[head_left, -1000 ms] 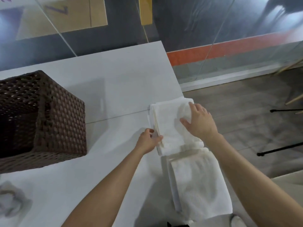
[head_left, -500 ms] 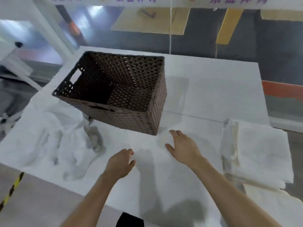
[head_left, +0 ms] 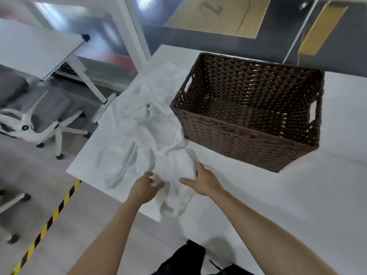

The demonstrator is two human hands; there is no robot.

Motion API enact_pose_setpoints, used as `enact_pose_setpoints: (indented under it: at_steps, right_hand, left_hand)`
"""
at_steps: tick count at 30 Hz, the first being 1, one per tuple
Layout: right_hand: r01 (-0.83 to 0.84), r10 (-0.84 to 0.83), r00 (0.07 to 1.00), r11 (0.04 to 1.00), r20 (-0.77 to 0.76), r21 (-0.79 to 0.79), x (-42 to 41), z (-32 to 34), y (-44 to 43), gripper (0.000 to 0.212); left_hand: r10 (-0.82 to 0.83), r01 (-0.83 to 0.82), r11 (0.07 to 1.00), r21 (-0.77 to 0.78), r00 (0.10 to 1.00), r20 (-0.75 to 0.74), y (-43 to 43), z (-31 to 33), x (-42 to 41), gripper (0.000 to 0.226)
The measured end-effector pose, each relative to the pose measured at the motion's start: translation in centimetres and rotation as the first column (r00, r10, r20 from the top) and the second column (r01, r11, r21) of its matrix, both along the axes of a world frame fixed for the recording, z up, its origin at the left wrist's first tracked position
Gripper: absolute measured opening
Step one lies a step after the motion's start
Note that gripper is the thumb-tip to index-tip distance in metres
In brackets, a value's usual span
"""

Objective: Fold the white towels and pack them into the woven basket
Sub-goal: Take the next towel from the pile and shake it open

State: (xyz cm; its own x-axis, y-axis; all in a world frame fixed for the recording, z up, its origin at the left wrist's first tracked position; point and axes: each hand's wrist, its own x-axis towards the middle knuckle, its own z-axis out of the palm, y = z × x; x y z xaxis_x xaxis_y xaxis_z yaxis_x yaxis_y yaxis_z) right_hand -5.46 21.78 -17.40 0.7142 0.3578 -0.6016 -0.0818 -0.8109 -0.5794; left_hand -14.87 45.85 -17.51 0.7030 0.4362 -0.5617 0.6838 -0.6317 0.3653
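The towels (head_left: 147, 135) are soft, matt white cloth, crumpled. The basket (head_left: 248, 139) is rough brown weave, perhaps plastic rattan. The surface (head_left: 297, 195) looks smooth and matt.

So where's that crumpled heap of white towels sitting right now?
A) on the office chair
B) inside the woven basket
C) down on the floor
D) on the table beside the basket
D: the crumpled towels lie on the white table next to the woven basket, whose inside shows only bare weave. The left hand and right hand are at the heap's near end.
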Motion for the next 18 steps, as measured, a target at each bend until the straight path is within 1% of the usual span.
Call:
enact_pose_setpoints:
  at_steps: [1,2,3,4,6,7,8,10,12,13,15,16,17,18]
  right_hand:
    - [0.019,-0.02,0.999,1.0,-0.041,-0.02,0.1,-0.2,1.2,0.108]
    - [0.018,-0.02,0.998,0.999,-0.052,-0.052,0.2,-0.4,1.8,0.095]
    - [0.013,-0.016,0.999,0.997,-0.043,-0.072,0.3,-0.4,2.1,0.081]
    - [0.018,-0.021,0.999,0.997,-0.041,-0.071,0.3,-0.1,1.9,0.073]
    - [0.05,-0.049,0.996,0.999,-0.077,0.003,0.2,0.9,0.8,0.067]
    - [0.066,-0.061,0.994,0.997,-0.091,0.049,0.2,1.7,0.0,0.065]
    - [0.081,-0.073,0.993,0.993,-0.098,0.081,0.1,2.5,-1.1,0.062]
    - [0.094,-0.085,0.992,0.989,-0.088,0.111,-0.3,4.2,-3.4,0.059]
    - [0.075,-0.073,0.996,0.996,-0.044,0.053,-0.9,5.7,-6.2,0.058]
    - [0.08,-0.079,0.997,0.997,-0.024,0.011,-1.2,6.3,-7.8,0.057]
    - [0.133,-0.134,0.991,0.988,-0.002,-0.081,-1.8,6.8,-11.4,0.056]
    - [0.171,-0.174,0.985,0.975,-0.006,-0.138,-2.3,7.2,-13.4,0.054]
    - [0.188,-0.194,0.981,0.963,-0.015,-0.194,-2.8,7.4,-15.3,0.053]
    - [0.185,-0.199,0.98,0.948,-0.03,-0.259,-3.4,7.8,-17.3,0.059]
  left_hand:
    - [0.069,-0.074,0.988,-0.139,0.997,-0.039,0.4,-0.5,-0.3,0.084]
    - [0.124,-0.131,0.963,-0.237,0.991,-0.047,0.5,-1.1,-0.4,0.087]
    - [0.166,-0.172,0.942,-0.289,0.985,-0.045,0.5,-1.6,-0.5,0.087]
    - [0.208,-0.206,0.916,-0.343,0.978,-0.034,0.2,-1.8,-0.5,0.083]
    - [0.317,-0.302,0.838,-0.454,0.947,-0.045,-0.4,-2.1,0.0,0.073]
    - [0.339,-0.325,0.802,-0.501,0.938,-0.067,-1.0,-1.9,0.5,0.068]
    - [0.325,-0.314,0.784,-0.536,0.943,-0.077,-1.6,-1.9,1.2,0.062]
    - [0.191,-0.189,0.81,-0.554,0.98,-0.055,-3.8,-1.1,2.7,0.045]
    - [0.052,-0.049,0.825,-0.563,0.999,-0.012,-6.8,0.1,4.5,0.029]
    - [0.001,0.002,0.813,-0.583,1.0,0.005,-8.4,1.0,5.3,0.027]
    - [-0.039,0.054,0.753,-0.656,0.999,0.037,-11.7,3.1,7.1,0.037]
    - [-0.061,0.089,0.722,-0.686,0.996,0.065,-13.3,4.2,8.0,0.037]
    - [-0.118,0.158,0.707,-0.689,0.987,0.104,-14.9,5.5,8.7,0.031]
    - [-0.2,0.259,0.696,-0.67,0.966,0.166,-16.4,6.6,9.4,0.026]
